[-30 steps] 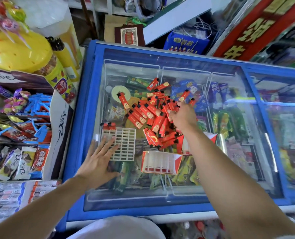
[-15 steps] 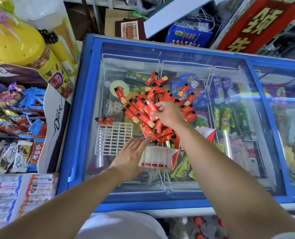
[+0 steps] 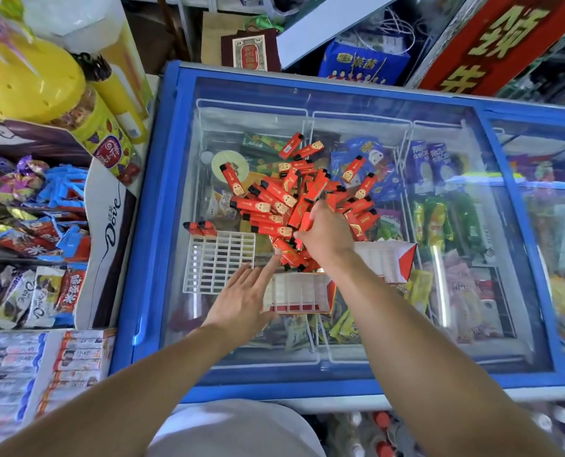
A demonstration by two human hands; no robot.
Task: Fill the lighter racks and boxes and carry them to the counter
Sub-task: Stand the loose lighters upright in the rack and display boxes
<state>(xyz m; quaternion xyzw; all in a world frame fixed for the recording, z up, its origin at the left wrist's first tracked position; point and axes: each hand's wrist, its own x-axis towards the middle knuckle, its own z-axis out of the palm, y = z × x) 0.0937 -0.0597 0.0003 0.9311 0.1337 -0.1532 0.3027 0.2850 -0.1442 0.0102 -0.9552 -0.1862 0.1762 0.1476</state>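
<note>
A heap of red lighters [image 3: 274,206] lies on the glass lid of a blue freezer [image 3: 149,225]. To its left sits a white plastic lighter rack [image 3: 220,262] with two lighters [image 3: 200,228] standing in its far corner. Just below the heap are two red-and-white display boxes, one near me [image 3: 299,296] and one to the right [image 3: 388,260]. My right hand [image 3: 324,235] grips a few lighters pulled from the heap. My left hand [image 3: 241,300] lies flat with straight fingers against the near box's left side, fingertips reaching the heap.
Chocolate and candy boxes [image 3: 43,225] crowd the shelf left of the freezer. A yellow lollipop tub [image 3: 27,80] stands behind them. Packets lie at bottom left. Frozen goods show under the glass. The right part of the lid [image 3: 472,258] carries nothing.
My left hand moved right from the white rack to the near box. My right hand closed on lighters in the heap and drew back toward me.
</note>
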